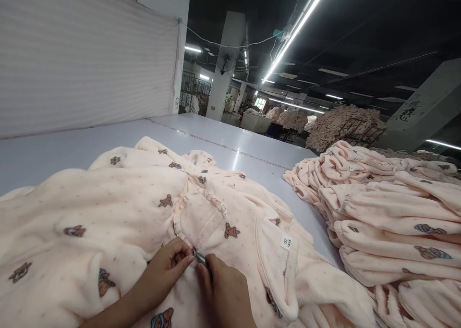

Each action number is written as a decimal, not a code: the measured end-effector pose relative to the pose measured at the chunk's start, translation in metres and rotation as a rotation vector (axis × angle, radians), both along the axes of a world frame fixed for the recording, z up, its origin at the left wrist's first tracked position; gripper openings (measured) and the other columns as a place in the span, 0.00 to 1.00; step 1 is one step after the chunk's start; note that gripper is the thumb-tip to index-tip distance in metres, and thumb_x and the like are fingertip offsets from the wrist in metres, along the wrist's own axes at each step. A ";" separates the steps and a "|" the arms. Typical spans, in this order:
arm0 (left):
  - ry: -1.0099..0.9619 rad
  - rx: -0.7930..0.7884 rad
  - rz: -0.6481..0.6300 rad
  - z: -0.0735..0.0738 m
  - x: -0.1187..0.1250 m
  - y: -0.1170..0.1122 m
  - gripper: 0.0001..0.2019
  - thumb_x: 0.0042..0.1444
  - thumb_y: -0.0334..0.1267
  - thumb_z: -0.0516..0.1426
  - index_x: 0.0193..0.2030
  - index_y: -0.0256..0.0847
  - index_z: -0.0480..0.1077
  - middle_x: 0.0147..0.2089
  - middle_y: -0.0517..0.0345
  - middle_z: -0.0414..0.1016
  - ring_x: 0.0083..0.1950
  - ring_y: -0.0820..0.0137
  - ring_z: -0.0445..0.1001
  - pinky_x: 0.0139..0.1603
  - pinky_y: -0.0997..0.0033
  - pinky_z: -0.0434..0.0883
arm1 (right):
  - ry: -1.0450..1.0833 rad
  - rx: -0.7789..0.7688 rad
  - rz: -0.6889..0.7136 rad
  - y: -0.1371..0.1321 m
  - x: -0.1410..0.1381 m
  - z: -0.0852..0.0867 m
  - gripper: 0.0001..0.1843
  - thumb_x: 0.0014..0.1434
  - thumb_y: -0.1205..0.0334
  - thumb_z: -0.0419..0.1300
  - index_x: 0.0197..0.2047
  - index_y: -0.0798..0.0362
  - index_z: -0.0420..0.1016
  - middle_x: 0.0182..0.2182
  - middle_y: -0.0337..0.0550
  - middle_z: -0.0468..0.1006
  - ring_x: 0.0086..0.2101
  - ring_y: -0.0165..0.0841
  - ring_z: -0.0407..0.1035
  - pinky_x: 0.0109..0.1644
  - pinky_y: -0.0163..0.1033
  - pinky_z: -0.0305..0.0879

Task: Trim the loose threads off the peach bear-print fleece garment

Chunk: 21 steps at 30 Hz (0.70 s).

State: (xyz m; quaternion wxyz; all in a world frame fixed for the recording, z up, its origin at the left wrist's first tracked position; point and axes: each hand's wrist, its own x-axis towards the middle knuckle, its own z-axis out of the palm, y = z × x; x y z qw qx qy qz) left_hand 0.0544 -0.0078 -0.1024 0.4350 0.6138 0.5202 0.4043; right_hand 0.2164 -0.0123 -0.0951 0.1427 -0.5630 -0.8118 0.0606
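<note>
Fleece garment (245, 253) with bear print, spread on a table (201, 131) beneath both hands.
Left hand (169, 261) pinches its cloth or a thread, too small to tell, below the ruffled pocket (198, 217); right hand (228, 289) grips a small metal tool (202, 259), probably thread snips. A slip or bunched fold could bring nicked plush or fingertips.

Pale sheet (90, 64) hangs along the far left edge of the worktop (219, 132); beyond the far edge, a light column (232, 25) with mounted fan (226, 59), metal racking (196, 84) to its left. Dark ceiling (382, 20), a long lit tube (298, 30) slanting overhead, small bright opening (260, 103) deep in the hall. Lettered pillar (425, 102) past the worktop's far right corner.
</note>
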 end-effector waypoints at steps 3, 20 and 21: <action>0.023 0.034 0.029 -0.001 0.002 0.003 0.12 0.58 0.46 0.49 0.29 0.40 0.63 0.29 0.61 0.61 0.33 0.68 0.62 0.35 0.71 0.62 | 0.087 -0.018 -0.022 0.000 0.004 -0.002 0.14 0.65 0.60 0.47 0.32 0.49 0.70 0.26 0.38 0.80 0.26 0.36 0.75 0.26 0.34 0.54; -0.035 -0.063 0.022 -0.009 0.007 0.018 0.12 0.53 0.46 0.52 0.29 0.38 0.64 0.27 0.62 0.61 0.31 0.70 0.61 0.33 0.72 0.61 | 0.221 -0.118 -0.016 0.003 0.007 0.002 0.13 0.64 0.57 0.46 0.38 0.48 0.71 0.29 0.39 0.79 0.31 0.39 0.75 0.31 0.35 0.59; -0.046 -0.066 0.018 -0.010 0.007 0.018 0.12 0.53 0.47 0.52 0.29 0.38 0.63 0.27 0.63 0.61 0.30 0.70 0.61 0.33 0.72 0.61 | 0.206 -0.118 -0.016 0.003 0.006 0.002 0.13 0.64 0.58 0.47 0.38 0.49 0.71 0.30 0.40 0.80 0.31 0.40 0.75 0.31 0.36 0.59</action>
